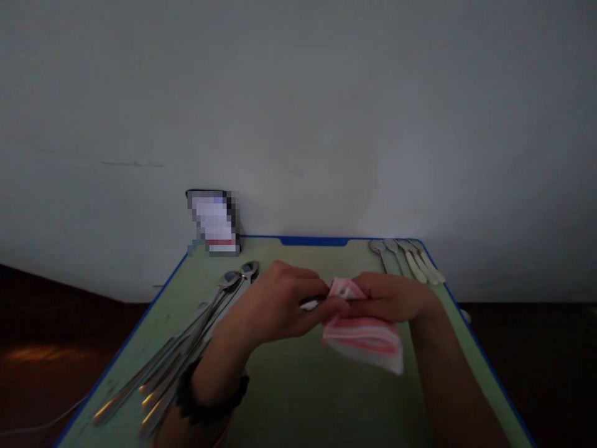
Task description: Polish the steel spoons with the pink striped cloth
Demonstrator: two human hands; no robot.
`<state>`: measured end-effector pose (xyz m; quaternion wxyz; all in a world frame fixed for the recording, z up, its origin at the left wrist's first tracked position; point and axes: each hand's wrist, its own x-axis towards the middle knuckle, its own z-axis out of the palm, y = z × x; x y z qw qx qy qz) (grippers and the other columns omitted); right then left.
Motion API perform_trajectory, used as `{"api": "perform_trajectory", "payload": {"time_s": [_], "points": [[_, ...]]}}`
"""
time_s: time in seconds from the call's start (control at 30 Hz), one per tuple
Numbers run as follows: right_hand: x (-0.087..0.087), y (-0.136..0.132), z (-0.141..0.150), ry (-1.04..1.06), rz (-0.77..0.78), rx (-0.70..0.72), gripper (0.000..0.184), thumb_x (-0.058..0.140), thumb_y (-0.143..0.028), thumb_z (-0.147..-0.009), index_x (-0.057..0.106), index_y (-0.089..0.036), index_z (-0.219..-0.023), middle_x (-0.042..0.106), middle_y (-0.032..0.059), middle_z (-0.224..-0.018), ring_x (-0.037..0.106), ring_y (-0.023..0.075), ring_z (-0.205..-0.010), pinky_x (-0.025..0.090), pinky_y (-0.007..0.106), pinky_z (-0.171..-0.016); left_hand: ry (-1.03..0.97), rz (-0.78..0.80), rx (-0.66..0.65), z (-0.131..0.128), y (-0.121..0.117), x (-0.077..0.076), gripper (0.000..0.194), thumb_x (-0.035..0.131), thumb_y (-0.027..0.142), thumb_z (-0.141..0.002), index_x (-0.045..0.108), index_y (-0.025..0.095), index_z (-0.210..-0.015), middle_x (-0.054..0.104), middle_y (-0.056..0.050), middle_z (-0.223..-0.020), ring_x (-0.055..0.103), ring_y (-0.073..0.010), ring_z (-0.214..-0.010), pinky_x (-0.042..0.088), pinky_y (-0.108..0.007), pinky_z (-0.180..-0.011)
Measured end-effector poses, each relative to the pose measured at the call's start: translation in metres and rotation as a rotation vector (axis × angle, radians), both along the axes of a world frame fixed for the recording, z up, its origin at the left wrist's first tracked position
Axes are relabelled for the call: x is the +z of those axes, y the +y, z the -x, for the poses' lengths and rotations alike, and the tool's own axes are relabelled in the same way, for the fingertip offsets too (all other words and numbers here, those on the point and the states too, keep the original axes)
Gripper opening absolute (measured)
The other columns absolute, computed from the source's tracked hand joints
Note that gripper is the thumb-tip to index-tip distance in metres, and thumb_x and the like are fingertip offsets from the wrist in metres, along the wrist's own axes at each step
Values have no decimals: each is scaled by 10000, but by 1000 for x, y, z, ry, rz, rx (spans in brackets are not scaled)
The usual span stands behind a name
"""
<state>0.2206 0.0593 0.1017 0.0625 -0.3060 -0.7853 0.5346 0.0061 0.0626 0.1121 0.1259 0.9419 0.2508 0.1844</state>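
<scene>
In the middle of the head view, both my hands meet over the table. My right hand (389,297) is closed on a pink and white striped cloth (366,336), whose lower folds hang free. Fingers bent in a pinch, my left hand (280,305) grips a spoon (310,305); only a small shiny metal part shows between the fingers, and the rest is hidden by hand and cloth. The cloth is wrapped around the far end of it. A black beaded band circles my left wrist.
Several long-handled metal spoons (186,339) lie in a pile at the left. More spoons (413,261), some with pale handles, lie side by side at the back right. A phone (214,221) leans on the wall behind the blue-edged green table (298,398).
</scene>
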Motion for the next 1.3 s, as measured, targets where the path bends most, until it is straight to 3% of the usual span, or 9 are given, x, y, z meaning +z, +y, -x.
{"api": "perform_trajectory", "payload": {"time_s": [0.17, 0.3, 0.57, 0.63, 0.73, 0.8, 0.87, 1.1, 1.3], "points": [[1, -2, 5, -161, -204, -116, 396, 431, -483, -877, 578, -139, -748, 540, 2, -652, 457, 89, -561, 338, 215, -536, 67, 62, 114, 10, 10, -4, 474, 415, 405, -932, 583, 156, -565, 502, 23, -441, 428, -74, -399, 283, -205, -448], [11, -7, -4, -159, -173, -139, 396, 419, -495, -881, 584, -148, -788, 543, -8, -645, 449, 85, -553, 330, 206, -515, 50, 208, 112, 21, 14, 1, 476, 356, 370, -959, 598, 154, -609, 570, 22, -463, 487, -65, -407, 335, -170, -456], [19, -13, -20, -185, -176, -215, 385, 441, -481, -877, 606, -149, -774, 527, -19, -598, 434, 81, -509, 318, 203, -469, -4, 367, 187, 34, 15, 4, 494, 323, 382, -964, 633, 152, -656, 477, 52, -404, 452, -64, -374, 331, -159, -407], [17, -13, -29, -196, -170, -251, 380, 438, -476, -881, 616, -151, -798, 540, -17, -602, 449, 86, -515, 337, 205, -481, -55, 427, 220, 37, 16, 3, 454, 323, 376, -965, 644, 150, -738, 470, 60, -416, 444, -65, -366, 320, -156, -381], [14, -12, -46, -187, -141, -330, 407, 397, -490, -894, 626, -154, -869, 578, 1, -654, 503, 105, -566, 385, 213, -522, -182, 479, 218, 40, 18, 3, 305, 374, 340, -955, 593, 152, -1054, 550, 55, -507, 522, -77, -437, 394, -152, -423], [11, -11, -53, -185, -110, -385, 432, 390, -512, -888, 629, -152, -896, 596, 16, -695, 523, 115, -589, 398, 216, -523, -244, 468, 194, 39, 18, 3, 342, 436, 313, -934, 481, 177, -1245, 642, 21, -650, 603, -94, -564, 465, -166, -509], [10, -11, -56, -179, -83, -396, 439, 396, -523, -881, 630, -151, -882, 591, 16, -689, 518, 114, -581, 397, 215, -513, -258, 410, 209, 36, 19, 3, 440, 515, 311, -898, 422, 214, -1316, 682, -6, -786, 636, -109, -664, 496, -181, -563], [6, -4, -49, -114, -47, -341, 423, 429, -521, -866, 624, -146, -859, 553, -4, -643, 475, 101, -557, 376, 211, -507, -194, 141, 311, 33, 26, -9, 441, 636, 347, -820, 542, 253, -1240, 689, 2, -827, 591, -101, -584, 486, -208, -581], [1, 2, -33, -166, -97, -274, 426, 409, -515, -874, 597, -150, -762, 488, -20, -583, 422, 90, -519, 309, 208, -471, -147, 73, 170, 17, 18, -13, 387, 692, 278, -779, 605, 229, -1153, 686, -6, -858, 606, -114, -667, 469, -202, -615]]}}
